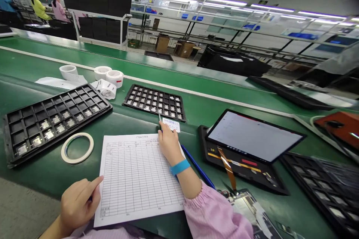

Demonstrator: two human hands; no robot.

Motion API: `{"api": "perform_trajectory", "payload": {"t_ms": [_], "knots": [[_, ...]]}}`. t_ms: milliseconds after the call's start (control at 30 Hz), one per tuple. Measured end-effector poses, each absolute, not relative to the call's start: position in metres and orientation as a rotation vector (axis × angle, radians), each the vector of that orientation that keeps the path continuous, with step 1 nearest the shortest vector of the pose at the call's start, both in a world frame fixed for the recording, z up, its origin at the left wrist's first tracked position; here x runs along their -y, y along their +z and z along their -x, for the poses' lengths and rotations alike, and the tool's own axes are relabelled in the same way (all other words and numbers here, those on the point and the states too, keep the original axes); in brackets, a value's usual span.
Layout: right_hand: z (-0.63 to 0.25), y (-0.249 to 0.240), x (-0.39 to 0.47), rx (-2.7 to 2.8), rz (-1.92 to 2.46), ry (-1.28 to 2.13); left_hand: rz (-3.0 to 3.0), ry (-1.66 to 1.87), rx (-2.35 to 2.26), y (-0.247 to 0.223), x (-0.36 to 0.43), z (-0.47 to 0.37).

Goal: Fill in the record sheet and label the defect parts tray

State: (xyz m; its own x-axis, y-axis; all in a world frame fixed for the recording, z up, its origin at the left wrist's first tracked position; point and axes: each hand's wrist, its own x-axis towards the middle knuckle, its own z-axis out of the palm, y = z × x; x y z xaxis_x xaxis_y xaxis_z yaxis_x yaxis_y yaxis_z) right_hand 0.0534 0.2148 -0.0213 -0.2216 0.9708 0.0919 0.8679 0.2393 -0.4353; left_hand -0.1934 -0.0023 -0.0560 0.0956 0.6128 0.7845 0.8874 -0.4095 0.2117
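A printed form with a grid [140, 179] lies on the green bench. At its left edge is my left hand [80, 199], index finger stretched onto the paper and the other fingers curled, holding nothing that I can see. My right hand [169, 140], with a blue wristband, is over the form's upper right corner and holds a thin pen [160, 117] that points at the small black tray [154, 101] of parts. Beside its fingertips is a handwritten note [174, 126]. A blue pen-like stick [198, 166] lies right of the form.
A larger black tray [56, 119], a tape ring [77, 148] and label rolls [114, 78] are at the left. At the right are a screen [255, 134], opened electronics [252, 209] and another parts tray [322, 190]. People sit far back left.
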Motion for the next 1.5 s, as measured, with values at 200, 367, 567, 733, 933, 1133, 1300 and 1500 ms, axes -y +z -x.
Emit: {"api": "perform_trajectory", "payload": {"t_ms": [200,367,567,733,933,1133,1300,1500], "knots": [[-0.054,-0.021,-0.215,2.167,1.693,0.445,2.07,-1.209,1.515,-0.059,0.004,0.195],[-0.054,-0.02,-0.214,2.164,1.697,0.462,2.064,-1.201,1.505,-0.06,0.004,0.195],[-0.052,-0.015,-0.211,2.159,1.711,0.462,2.066,-1.186,1.506,-0.058,0.005,0.195],[-0.052,-0.016,-0.21,2.155,1.711,0.467,2.057,-1.138,1.512,-0.057,0.006,0.196],[-0.054,-0.018,-0.21,2.162,1.69,0.476,2.043,-1.125,1.511,-0.058,0.006,0.196],[-0.055,-0.022,-0.212,2.173,1.679,0.454,2.036,-1.122,1.51,-0.058,0.007,0.197],[-0.055,-0.025,-0.213,2.181,1.675,0.429,2.024,-1.108,1.545,-0.06,0.007,0.197],[-0.055,-0.025,-0.213,2.183,1.672,0.423,2.015,-1.127,1.515,-0.06,0.008,0.197]]}}
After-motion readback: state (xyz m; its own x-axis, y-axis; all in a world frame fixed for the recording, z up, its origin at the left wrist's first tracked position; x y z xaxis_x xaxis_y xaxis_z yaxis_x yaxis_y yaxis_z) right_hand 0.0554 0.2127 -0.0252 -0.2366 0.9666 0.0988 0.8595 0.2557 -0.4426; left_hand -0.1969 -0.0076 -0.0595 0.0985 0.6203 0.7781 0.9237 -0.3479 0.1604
